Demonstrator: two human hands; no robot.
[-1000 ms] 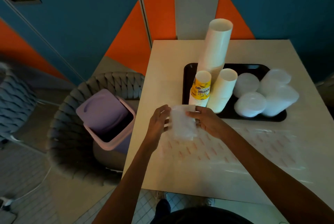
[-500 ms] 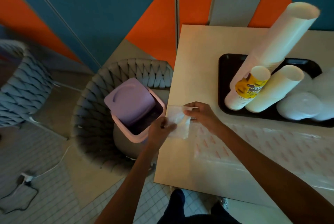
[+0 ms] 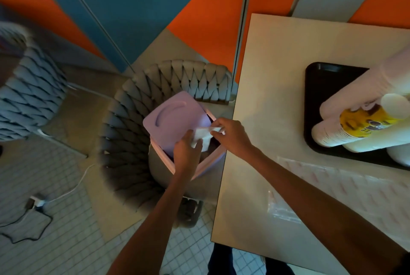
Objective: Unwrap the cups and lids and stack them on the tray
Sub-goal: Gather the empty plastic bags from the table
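Blue and orange wall panels (image 3: 133, 8) up top, pale square floor tiles (image 3: 66, 241) below. Single view, head camera, looking steeply down.

Grip: both hands are over a lilac plastic bin (image 3: 208, 164).
- Left hand (image 3: 186, 152): fingers curled and pinching the lower end of a crumpled clear-white wrapper (image 3: 203, 135).
- Right hand (image 3: 233, 135): thumb and fingertips closed on the wrapper's upper end.
- The wrapper is stretched between the two pinches, its long axis running from upper right down to lower left. It hangs above the dark gap beside the bin's tilted swing lid (image 3: 175, 117).

Materials:
- The bin sits on the seat of a grey chair (image 3: 124, 137) with a thick woven back. A second woven chair (image 3: 28, 97) stands well apart at the left, blurred.
- The lid is smooth, with a curved groove.
- A white cable (image 3: 73, 186) runs over the tiles.

Task items: a beige, matt table (image 3: 266, 97) is at the right, carrying a black tray (image 3: 319, 88).
- Stacks of white paper cups (image 3: 328, 135) are on the tray, rims ribbed where nested.
- A yellow printed cup (image 3: 366, 119) is among them.
- In this wide view their long axes slant lower left to upper right. The yellow cup's open mouth is at the right end.
- A white lid (image 3: 399, 155) shows at the frame edge, partly cut off.
- A flat clear plastic sheet (image 3: 343, 186) with faint red marks lies on the table just beside the tray.
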